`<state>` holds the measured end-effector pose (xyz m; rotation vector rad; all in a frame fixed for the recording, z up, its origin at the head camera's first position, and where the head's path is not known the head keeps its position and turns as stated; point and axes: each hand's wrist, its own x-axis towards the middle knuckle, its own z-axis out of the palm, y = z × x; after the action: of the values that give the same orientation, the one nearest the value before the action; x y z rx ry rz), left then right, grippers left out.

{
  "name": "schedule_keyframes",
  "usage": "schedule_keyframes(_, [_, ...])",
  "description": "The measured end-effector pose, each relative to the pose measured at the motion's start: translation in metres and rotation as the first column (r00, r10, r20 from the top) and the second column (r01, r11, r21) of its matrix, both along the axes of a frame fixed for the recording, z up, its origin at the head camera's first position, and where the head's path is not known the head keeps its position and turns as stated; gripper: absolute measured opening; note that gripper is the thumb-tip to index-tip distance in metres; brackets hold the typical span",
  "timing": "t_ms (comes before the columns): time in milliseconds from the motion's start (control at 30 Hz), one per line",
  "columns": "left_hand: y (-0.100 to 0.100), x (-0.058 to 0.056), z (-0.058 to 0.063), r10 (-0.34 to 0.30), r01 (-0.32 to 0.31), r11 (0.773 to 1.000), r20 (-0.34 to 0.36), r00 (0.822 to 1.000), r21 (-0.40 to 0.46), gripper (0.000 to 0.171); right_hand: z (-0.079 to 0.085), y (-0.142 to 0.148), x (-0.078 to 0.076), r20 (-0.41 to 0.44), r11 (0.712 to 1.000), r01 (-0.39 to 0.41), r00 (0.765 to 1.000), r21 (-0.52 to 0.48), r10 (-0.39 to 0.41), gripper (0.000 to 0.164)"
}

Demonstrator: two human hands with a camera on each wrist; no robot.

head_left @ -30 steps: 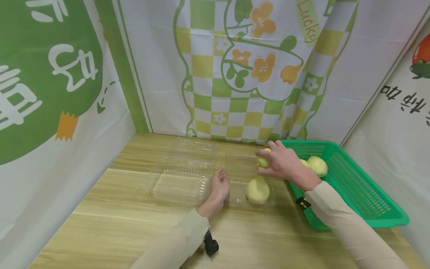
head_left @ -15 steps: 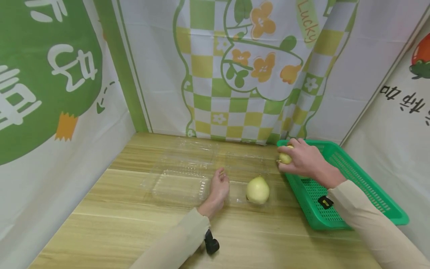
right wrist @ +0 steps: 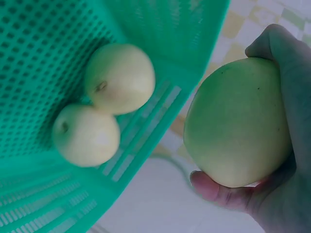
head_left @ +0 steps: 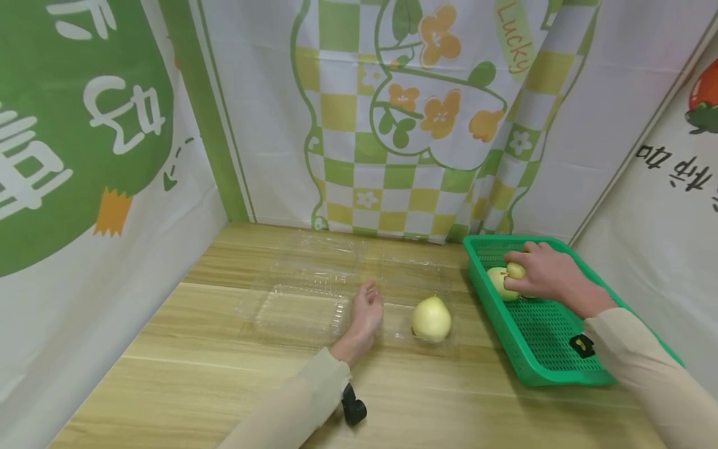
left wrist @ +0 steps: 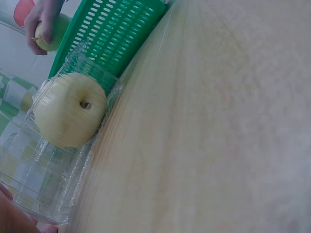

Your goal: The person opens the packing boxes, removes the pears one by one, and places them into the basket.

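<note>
My right hand [head_left: 544, 271] holds a pale yellow pear [right wrist: 238, 124] over the far end of the green basket [head_left: 518, 349], its thumb and fingers round the fruit's sides. Two more pears [right wrist: 120, 78] lie together inside that basket. On the table, one pear [head_left: 431, 319] sits in the right end of a clear plastic clamshell box [left wrist: 39, 167] whose lid is folded back. At the box's left end my left hand [head_left: 366, 315] grips the edge with curled fingers; the left wrist view shows only parts of them in its lower left corner.
Left of my left hand lies a second clear plastic box [head_left: 303, 308], opened out flat. The wooden table [head_left: 235, 386] meets a patterned curtain [head_left: 392, 125] at the back. Printed cloth walls stand on both sides.
My right hand has carried its pear rightward from above the clear box to over the green basket, uncovering the box's far half. My left hand has stayed in place.
</note>
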<state>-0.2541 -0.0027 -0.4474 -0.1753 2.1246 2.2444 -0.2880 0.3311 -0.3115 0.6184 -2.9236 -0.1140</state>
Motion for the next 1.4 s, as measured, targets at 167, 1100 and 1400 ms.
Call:
schedule_keyframes(167, [0.001, 0.000, 0.000, 0.009, -0.009, 1.000, -0.001, 1.000, -0.007, 0.050, -0.002, 0.019, -0.006, 0.026, 1.000, 0.015, 1.000, -0.004, -0.015, 0.044])
schedule_keyframes(1100, [0.001, -0.001, -0.002, -0.005, 0.005, 1.000, -0.014, 1.000, 0.010, 0.050, -0.046, 0.082, -0.020, 0.530, 0.989, 0.150, 0.838, 0.001, -0.127, 0.047])
schedule_keyframes(1400, [0.000, -0.001, -0.002, -0.017, 0.017, 1.000, -0.012, 1.000, 0.003, 0.050, -0.054, 0.088, -0.019, 0.540, 0.981, 0.191, 0.823, 0.028, -0.176, 0.074])
